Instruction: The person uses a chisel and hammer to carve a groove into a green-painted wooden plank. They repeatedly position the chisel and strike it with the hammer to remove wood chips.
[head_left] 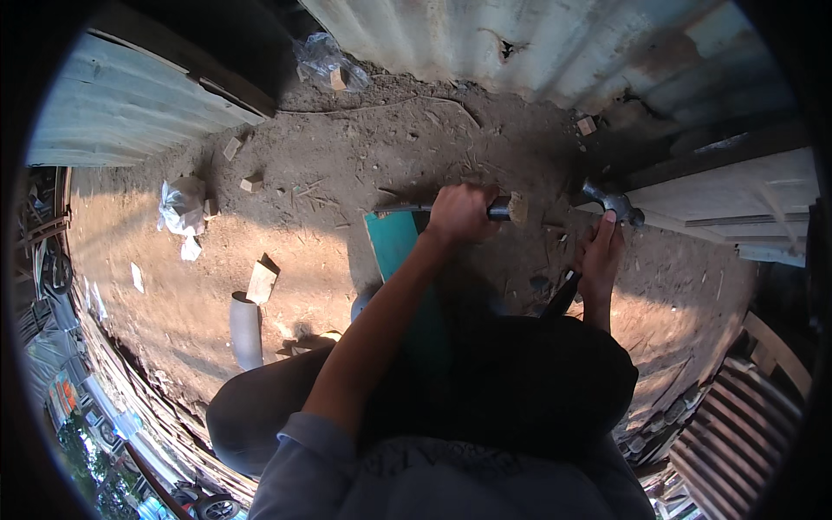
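My left hand is wrapped round a chisel with a dark handle and a frayed, worn butt end pointing right. Its thin metal blade reaches left across the end of a green board, which slants up from between my legs; whether the edge touches the board I cannot tell. In my right hand is a hammer, gripped by its dark handle with the thumb laid up near the metal head. The head stays apart from the chisel, to its right.
A grey cylinder stands left of my knee beside a wooden block. Small wood offcuts and a plastic bag lie on the dirt floor. Corrugated metal sheets close off the far side; a pale panel lies at right.
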The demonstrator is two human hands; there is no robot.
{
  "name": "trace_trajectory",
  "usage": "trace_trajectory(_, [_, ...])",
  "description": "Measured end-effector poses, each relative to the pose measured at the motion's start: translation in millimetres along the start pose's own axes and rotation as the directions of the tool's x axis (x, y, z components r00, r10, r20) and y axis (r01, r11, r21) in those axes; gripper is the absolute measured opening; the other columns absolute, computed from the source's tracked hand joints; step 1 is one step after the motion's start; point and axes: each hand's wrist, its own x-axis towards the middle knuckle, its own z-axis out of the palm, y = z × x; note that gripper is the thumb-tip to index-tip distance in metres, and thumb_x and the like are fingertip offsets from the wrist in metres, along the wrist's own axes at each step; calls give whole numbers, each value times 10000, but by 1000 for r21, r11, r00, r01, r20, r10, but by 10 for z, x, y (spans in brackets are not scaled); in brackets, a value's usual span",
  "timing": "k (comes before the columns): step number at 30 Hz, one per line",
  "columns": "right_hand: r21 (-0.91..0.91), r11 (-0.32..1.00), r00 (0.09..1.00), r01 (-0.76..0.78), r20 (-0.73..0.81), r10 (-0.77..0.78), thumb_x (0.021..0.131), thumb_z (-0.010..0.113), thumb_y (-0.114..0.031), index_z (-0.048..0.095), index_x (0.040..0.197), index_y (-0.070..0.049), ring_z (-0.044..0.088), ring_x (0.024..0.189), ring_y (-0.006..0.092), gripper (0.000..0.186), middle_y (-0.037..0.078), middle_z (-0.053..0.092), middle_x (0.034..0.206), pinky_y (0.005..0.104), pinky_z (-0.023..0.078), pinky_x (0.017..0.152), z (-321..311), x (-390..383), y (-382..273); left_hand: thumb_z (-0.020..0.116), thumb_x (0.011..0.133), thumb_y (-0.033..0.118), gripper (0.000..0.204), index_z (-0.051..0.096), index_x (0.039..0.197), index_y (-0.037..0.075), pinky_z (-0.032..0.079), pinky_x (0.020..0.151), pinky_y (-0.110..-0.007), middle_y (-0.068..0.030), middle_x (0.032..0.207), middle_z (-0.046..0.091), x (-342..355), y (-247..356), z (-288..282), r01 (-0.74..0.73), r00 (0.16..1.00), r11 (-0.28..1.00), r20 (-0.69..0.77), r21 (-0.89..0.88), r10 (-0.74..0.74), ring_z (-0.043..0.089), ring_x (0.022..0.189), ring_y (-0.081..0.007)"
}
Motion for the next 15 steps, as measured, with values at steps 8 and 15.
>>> trace_trajectory(8, [-335, 874, 918, 352, 304, -254, 1004, 445, -297, 568, 1042, 13, 471, 580, 137, 336, 36, 482, 648, 301, 404, 552, 0, 178, 115, 692, 715, 320, 285, 688, 861, 76, 541, 788, -446, -187, 833, 679, -212, -129, -78, -78, 917, 997, 392, 11, 67, 673, 846, -347])
trace_trajectory(15, [-299, 858, 819, 417, 532, -212, 1005, 484, -295, 494, 895, -73, 379, 535, 48, 248, -32, 423, 642, 231, 304, 496, 36, 258, -187, 690, 729, 266, 326, 665, 1003, 93, 532, 785, -465, -199, 900, 672, -632, -621, -418, -43, 922, 979, 385, 198, -38, 647, 900, -373])
